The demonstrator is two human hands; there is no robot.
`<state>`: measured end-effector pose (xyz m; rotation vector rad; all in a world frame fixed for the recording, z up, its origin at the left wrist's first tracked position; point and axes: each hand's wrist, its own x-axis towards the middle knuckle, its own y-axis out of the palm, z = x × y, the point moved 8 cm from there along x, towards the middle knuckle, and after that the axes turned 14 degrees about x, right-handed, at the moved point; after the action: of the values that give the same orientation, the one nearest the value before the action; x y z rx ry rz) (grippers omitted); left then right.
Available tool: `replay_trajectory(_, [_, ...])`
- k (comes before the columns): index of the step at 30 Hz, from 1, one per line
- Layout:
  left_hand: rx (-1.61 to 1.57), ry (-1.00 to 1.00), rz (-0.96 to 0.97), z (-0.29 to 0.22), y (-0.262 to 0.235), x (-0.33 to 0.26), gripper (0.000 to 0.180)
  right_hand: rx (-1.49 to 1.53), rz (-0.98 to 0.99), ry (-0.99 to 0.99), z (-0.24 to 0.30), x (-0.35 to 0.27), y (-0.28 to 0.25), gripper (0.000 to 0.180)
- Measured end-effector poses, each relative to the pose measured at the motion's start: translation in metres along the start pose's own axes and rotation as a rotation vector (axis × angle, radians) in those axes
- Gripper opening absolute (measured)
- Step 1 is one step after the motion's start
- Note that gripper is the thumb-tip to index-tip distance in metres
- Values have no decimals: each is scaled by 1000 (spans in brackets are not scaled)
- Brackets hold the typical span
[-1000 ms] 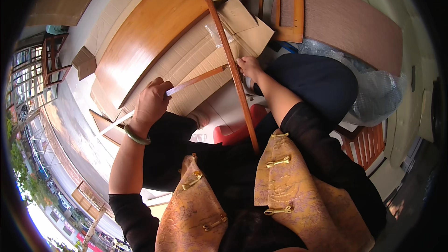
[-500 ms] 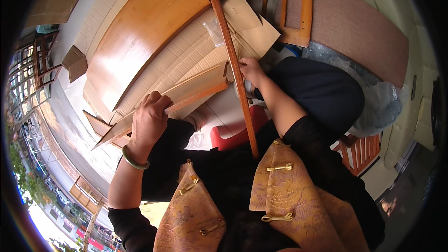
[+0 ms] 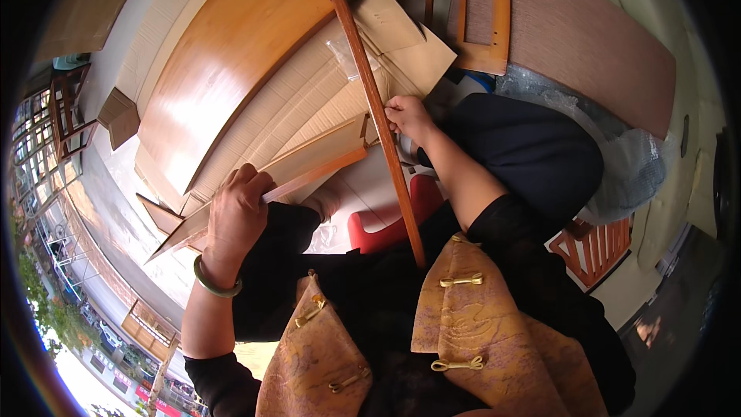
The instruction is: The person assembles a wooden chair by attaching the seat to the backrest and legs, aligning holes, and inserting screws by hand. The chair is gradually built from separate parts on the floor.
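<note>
Cardboard, flattened and ribbed, spreads over the floor ahead, with a big curved wooden panel lying on it and a brown board well apart at the upper right beside bubble wrap. Across the middle runs a long wooden rail, slanting from the top of the view down toward the person's chest. A flat slat stretches crosswise from low left up to the rail, its far end touching or just beside it; whether the two are already joined cannot be told. The work looks like furniture assembly, at the step of bringing the slat's end to the rail. As a judgement, the next move calls for holding the slat level and lining its end squarely against the rail while that stays steady. The left hand, with a green bangle on its wrist, is closed over the slat's near part, fingers curled across its top edge. The right hand is pinched on the rail right at the meeting point, so the joint lies under its fingertips, while the slat's long middle hangs free between both grips. A red object sits below.
</note>
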<state>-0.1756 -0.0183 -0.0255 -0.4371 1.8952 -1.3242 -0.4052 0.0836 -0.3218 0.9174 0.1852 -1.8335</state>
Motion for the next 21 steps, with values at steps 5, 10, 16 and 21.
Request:
replay_trajectory(5, [-16,-30,50,0,1,-5,17,-43,37,47,-2,-3,3,8])
replay_trajectory(10, [-34,-13,53,-1,5,-2,16,-49,24,42,-2,-1,1,9])
replay_trajectory(16, [-35,3,37,-2,5,-1,15,-46,-24,-18,8,-5,1,12])
replay_trajectory(21, [-35,37,15,-3,6,1,15,-251,0,-42,7,2,-1,21])
